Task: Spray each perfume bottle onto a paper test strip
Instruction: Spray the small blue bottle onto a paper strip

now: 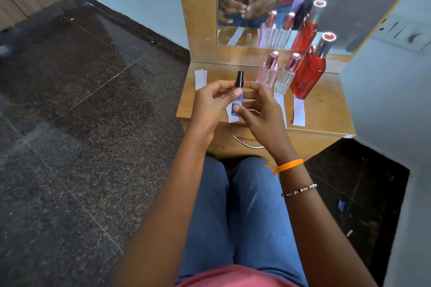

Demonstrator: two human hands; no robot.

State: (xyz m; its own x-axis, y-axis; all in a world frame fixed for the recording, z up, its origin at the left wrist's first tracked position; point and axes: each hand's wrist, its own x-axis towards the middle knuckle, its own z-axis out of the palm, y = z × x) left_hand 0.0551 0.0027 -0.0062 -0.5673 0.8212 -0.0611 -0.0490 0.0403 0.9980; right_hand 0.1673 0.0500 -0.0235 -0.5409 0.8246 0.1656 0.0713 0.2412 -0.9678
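Both grips, left hand (210,105) and right hand (261,112), pinch a small purple spray bottle (238,98) upright above the wooden worktop (326,109). Paper test strips (299,112) lie beneath; three capped perfume bottles (307,74) stand just beside.

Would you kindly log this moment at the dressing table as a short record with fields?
In hand: small blue bottle with black sprayer, upright
Left hand: pinches the bottle near its neck
Right hand: holds its lower body
Standing on wooden table: pink bottle, clear bottle, red bottle
Paper strips: one far left, one before the red bottle, others partly hidden
Behind: mirror
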